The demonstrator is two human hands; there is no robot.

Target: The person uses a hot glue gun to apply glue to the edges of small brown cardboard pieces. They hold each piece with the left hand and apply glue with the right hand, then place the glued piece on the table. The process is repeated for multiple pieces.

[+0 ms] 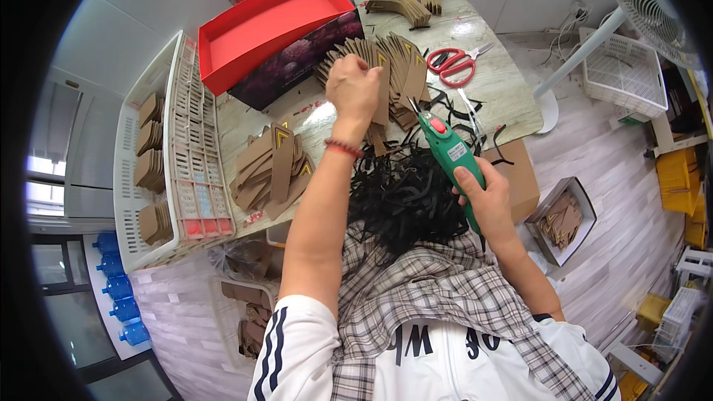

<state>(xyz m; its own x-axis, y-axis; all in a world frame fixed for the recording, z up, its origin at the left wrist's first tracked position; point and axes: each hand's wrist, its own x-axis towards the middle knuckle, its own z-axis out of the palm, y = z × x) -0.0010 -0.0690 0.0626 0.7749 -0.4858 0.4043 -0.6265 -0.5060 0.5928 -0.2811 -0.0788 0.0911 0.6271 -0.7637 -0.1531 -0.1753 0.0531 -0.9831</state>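
Note:
My left hand (353, 89) is closed over the far part of the table, its fingertips pinched at the edge of a brown card tag (382, 100) with a yellow mark. The thumb is hidden. More brown tags (413, 67) fan out in a pile behind and beside it. In my right hand (486, 197) is a green handheld power tool (451, 150) with a red button. Its thin metal tip points up and left toward the tags, apart from my left hand. Between my forearms lies a heap of black strips (405, 197), spilling from the table edge onto a plaid cloth (401, 304).
Red-handled scissors (454, 67) lie at the right. A red-lined box (275, 33) and a white basket (174, 215) holding tags stand at the left. Loose tags (271, 167) lie near my left forearm. A fan (646, 0) and a floor box (561, 223) are at the right.

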